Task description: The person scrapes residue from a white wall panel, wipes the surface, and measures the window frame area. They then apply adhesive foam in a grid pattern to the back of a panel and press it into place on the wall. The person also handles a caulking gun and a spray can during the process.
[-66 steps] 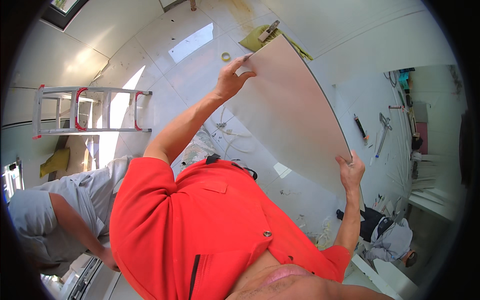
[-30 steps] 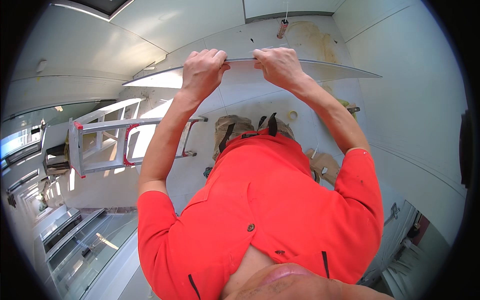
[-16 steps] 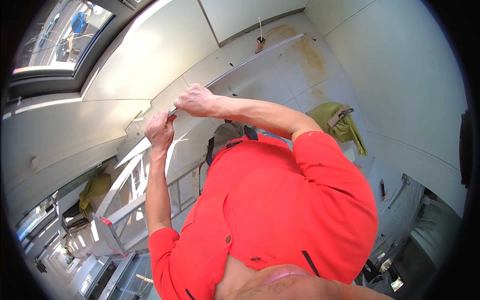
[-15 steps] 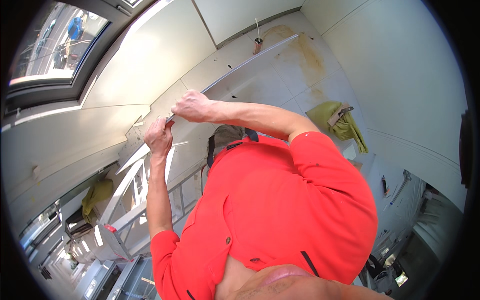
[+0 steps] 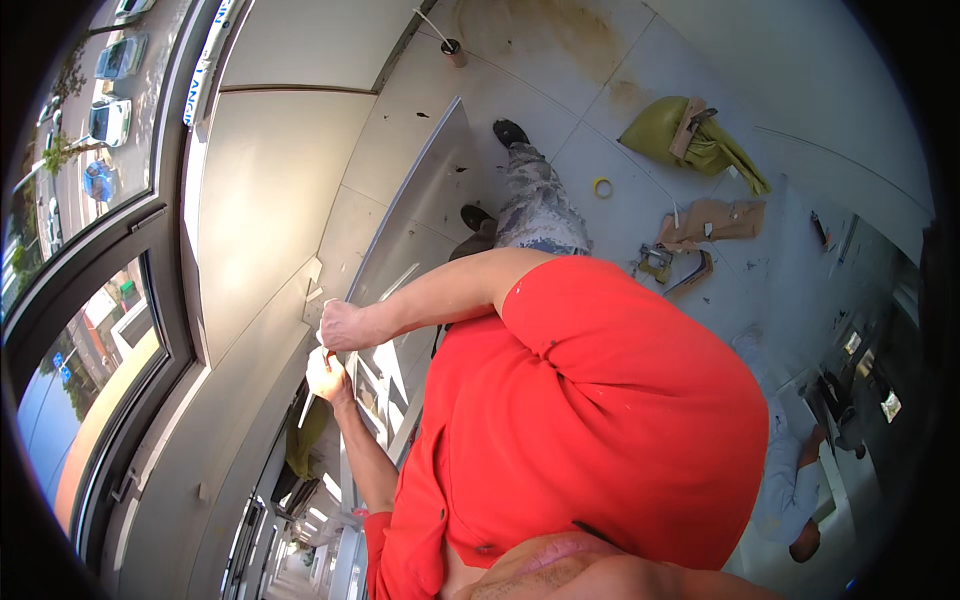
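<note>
While both our hands, left hand (image 5: 326, 374) and right hand (image 5: 341, 325), clench one grey panel's (image 5: 420, 215) edge beside the window (image 5: 95, 300), two shoes (image 5: 510, 132) show on the floor (image 5: 560, 60).

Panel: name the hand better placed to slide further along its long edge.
Right, probably. The right hand has its grip on the edge of the panel just above the left hand, so it is nearer the free run of edge toward the shoes. The left sits lower, elbow bent.
</note>
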A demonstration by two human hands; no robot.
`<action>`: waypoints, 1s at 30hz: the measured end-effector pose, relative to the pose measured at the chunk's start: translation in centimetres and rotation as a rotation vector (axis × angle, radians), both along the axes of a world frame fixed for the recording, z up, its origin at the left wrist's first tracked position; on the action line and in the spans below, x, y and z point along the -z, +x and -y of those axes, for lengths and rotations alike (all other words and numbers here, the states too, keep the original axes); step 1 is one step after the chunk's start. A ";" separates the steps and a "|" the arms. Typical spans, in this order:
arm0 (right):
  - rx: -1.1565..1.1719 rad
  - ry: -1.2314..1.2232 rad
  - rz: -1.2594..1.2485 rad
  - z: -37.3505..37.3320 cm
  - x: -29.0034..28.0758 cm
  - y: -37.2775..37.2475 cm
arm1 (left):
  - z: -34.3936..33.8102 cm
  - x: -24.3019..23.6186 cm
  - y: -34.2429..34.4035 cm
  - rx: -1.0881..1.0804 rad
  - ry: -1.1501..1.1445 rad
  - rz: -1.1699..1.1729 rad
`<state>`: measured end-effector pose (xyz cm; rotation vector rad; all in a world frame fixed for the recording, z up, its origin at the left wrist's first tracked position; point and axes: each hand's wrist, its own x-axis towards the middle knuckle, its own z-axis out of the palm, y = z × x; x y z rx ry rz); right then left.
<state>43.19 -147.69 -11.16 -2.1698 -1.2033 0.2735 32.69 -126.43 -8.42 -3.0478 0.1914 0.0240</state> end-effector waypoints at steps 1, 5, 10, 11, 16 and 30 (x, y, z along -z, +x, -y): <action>0.063 0.139 0.065 1.7 -0.8 1.1 | -0.6 -0.7 1.1 -0.006 0.019 -0.071; 0.149 0.832 0.105 17.5 -3.8 4.2 | 0.7 -1.8 3.1 0.021 0.130 -0.134; 0.908 0.656 -0.364 39.6 0.6 5.4 | 1.9 -2.0 3.7 -0.075 0.263 -0.293; 1.017 0.534 -0.449 40.8 2.5 6.0 | 2.0 -1.8 4.3 -0.076 0.298 -0.289; 0.680 0.408 -0.592 37.7 9.7 7.9 | 0.6 -0.2 6.3 -0.101 0.398 -0.324; 0.720 0.305 -0.628 35.2 8.3 10.1 | -2.6 0.5 5.3 -0.191 0.219 -0.176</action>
